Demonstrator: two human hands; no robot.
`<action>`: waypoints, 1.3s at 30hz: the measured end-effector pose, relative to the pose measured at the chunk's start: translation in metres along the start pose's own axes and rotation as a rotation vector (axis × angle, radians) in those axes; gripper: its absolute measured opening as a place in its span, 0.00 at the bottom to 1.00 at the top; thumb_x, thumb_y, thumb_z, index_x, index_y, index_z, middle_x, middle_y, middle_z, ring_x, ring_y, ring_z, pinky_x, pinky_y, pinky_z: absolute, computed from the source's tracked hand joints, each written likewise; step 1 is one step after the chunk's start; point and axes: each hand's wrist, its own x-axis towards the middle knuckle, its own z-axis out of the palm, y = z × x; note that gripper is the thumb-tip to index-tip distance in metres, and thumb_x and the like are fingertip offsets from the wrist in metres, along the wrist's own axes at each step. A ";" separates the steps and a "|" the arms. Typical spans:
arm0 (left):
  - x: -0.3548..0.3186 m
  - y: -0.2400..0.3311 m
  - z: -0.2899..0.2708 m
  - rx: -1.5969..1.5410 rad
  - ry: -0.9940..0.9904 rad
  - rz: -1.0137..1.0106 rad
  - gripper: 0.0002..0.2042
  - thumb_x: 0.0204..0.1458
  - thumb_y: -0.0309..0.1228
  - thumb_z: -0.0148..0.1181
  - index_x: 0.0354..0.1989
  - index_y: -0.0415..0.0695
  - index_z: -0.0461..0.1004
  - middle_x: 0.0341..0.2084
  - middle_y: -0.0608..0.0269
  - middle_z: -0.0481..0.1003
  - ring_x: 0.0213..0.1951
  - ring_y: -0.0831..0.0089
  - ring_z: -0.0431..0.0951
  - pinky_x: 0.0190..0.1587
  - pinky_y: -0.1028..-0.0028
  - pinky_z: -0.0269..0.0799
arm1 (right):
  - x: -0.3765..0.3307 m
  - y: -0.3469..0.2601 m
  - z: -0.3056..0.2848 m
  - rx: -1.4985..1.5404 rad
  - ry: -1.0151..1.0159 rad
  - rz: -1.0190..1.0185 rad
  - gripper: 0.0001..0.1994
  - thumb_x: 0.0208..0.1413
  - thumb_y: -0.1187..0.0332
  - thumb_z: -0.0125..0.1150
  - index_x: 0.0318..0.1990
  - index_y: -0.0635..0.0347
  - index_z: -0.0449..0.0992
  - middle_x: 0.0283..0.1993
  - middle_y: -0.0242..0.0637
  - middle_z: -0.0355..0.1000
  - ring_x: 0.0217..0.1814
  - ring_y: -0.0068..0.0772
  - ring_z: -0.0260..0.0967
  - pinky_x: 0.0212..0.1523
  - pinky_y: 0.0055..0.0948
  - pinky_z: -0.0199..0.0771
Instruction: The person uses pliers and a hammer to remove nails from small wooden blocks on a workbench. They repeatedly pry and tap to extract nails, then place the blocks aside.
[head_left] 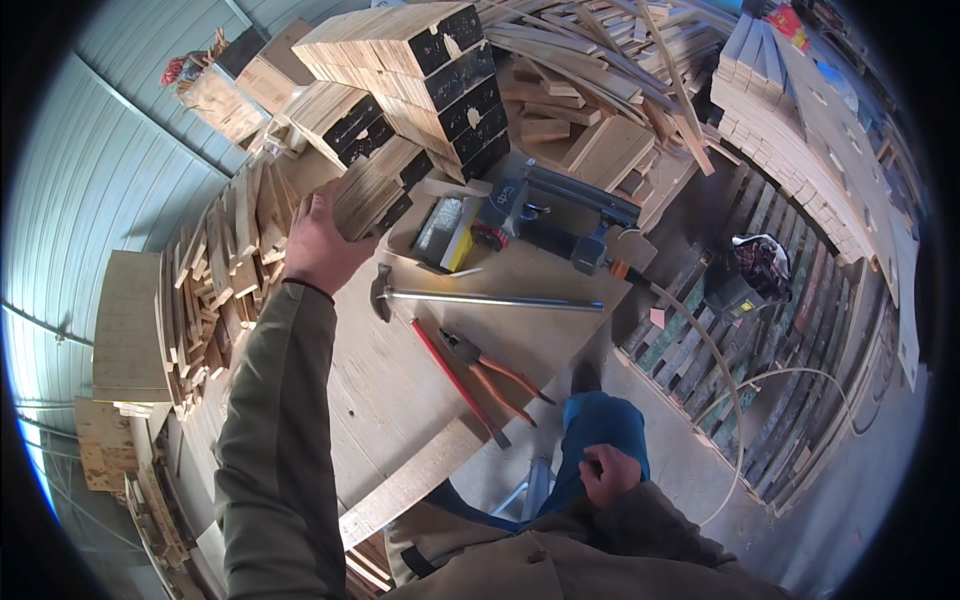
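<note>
My left hand (322,240) reaches out over the plywood workbench (400,380) and grips the end of a bundle of short wooden blocks (375,190) with black-painted ends, low in a tall stack of such blocks (430,70). My right hand (608,472) rests low by my thigh with its fingers curled and nothing visible in it. On the bench lie a long metal hammer (480,298), orange-handled pliers (495,372) and a red-handled tool (455,380).
A pneumatic nail gun (560,215) with a hose (725,380) sits at the bench's far side beside a yellow box (447,232). Scrap slats (215,290) pile up at the left, planks (800,130) at the right. A pallet floor (760,340) lies below.
</note>
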 end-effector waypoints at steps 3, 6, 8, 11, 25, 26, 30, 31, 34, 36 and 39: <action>0.055 -0.013 0.025 -0.001 0.011 0.008 0.44 0.40 0.35 0.79 0.69 0.41 0.67 0.59 0.43 0.74 0.63 0.48 0.73 0.67 0.59 0.70 | 0.009 0.000 -0.004 0.003 -0.004 0.019 0.11 0.53 0.71 0.71 0.43 0.60 0.80 0.36 0.45 0.82 0.36 0.51 0.82 0.36 0.42 0.82; 0.101 -0.032 0.054 0.097 0.126 0.056 0.43 0.42 0.37 0.78 0.70 0.41 0.67 0.64 0.44 0.71 0.68 0.48 0.69 0.70 0.59 0.66 | 0.015 0.003 -0.005 0.002 -0.017 0.053 0.11 0.52 0.70 0.71 0.42 0.60 0.80 0.35 0.45 0.81 0.35 0.51 0.82 0.34 0.42 0.82; 0.108 -0.040 0.077 0.144 0.154 0.027 0.41 0.44 0.39 0.78 0.69 0.42 0.69 0.66 0.44 0.69 0.70 0.48 0.65 0.72 0.57 0.63 | 0.018 0.005 -0.003 0.021 -0.007 0.067 0.11 0.51 0.70 0.72 0.42 0.60 0.80 0.34 0.46 0.81 0.34 0.50 0.81 0.33 0.42 0.82; 0.099 -0.048 0.101 0.162 0.104 0.014 0.36 0.46 0.40 0.77 0.65 0.42 0.73 0.66 0.47 0.70 0.68 0.47 0.66 0.70 0.56 0.65 | 0.020 0.005 -0.002 0.003 -0.011 0.075 0.11 0.51 0.71 0.72 0.41 0.60 0.81 0.34 0.46 0.81 0.33 0.50 0.81 0.32 0.41 0.82; 0.107 -0.056 0.149 0.125 0.282 0.033 0.31 0.57 0.36 0.69 0.66 0.35 0.70 0.68 0.44 0.69 0.70 0.47 0.66 0.72 0.57 0.63 | 0.025 -0.007 -0.005 -0.005 0.007 0.118 0.11 0.49 0.72 0.72 0.40 0.61 0.80 0.29 0.44 0.80 0.27 0.43 0.80 0.29 0.36 0.78; 0.106 -0.057 0.151 0.133 0.290 0.033 0.31 0.57 0.36 0.69 0.67 0.35 0.69 0.68 0.44 0.69 0.71 0.46 0.65 0.73 0.57 0.62 | 0.025 -0.007 -0.005 0.004 0.007 0.125 0.11 0.49 0.72 0.72 0.40 0.61 0.80 0.29 0.44 0.80 0.27 0.44 0.80 0.29 0.36 0.78; 0.107 -0.058 0.148 0.113 0.243 0.044 0.33 0.56 0.36 0.70 0.68 0.35 0.67 0.70 0.42 0.66 0.73 0.45 0.62 0.75 0.57 0.59 | 0.024 -0.007 -0.005 0.017 0.020 0.109 0.11 0.50 0.73 0.72 0.40 0.62 0.80 0.30 0.45 0.80 0.28 0.46 0.80 0.30 0.37 0.78; 0.105 -0.057 0.145 0.087 0.239 0.069 0.34 0.55 0.36 0.70 0.69 0.35 0.67 0.71 0.42 0.66 0.73 0.46 0.62 0.75 0.57 0.59 | 0.024 -0.007 -0.005 0.030 0.016 0.107 0.10 0.50 0.73 0.72 0.40 0.62 0.80 0.30 0.45 0.80 0.28 0.46 0.80 0.31 0.37 0.78; 0.094 -0.054 0.130 -0.001 0.202 0.053 0.37 0.54 0.36 0.72 0.71 0.36 0.65 0.72 0.42 0.64 0.74 0.47 0.61 0.76 0.58 0.58 | 0.024 -0.005 -0.006 0.051 -0.001 0.103 0.10 0.52 0.72 0.71 0.42 0.61 0.79 0.32 0.46 0.80 0.31 0.48 0.80 0.31 0.40 0.79; 0.083 -0.050 0.118 -0.087 0.210 0.009 0.39 0.52 0.36 0.74 0.72 0.36 0.64 0.73 0.42 0.62 0.74 0.49 0.61 0.76 0.60 0.58 | 0.022 -0.005 -0.006 0.057 -0.003 0.094 0.10 0.54 0.71 0.71 0.42 0.61 0.79 0.33 0.46 0.81 0.32 0.49 0.81 0.32 0.41 0.80; 0.055 -0.049 0.092 -0.084 0.119 -0.017 0.35 0.52 0.37 0.74 0.67 0.36 0.69 0.70 0.43 0.66 0.71 0.48 0.66 0.73 0.59 0.63 | 0.017 -0.005 -0.005 0.052 0.007 0.074 0.10 0.55 0.70 0.71 0.43 0.60 0.79 0.35 0.45 0.81 0.33 0.50 0.81 0.34 0.41 0.80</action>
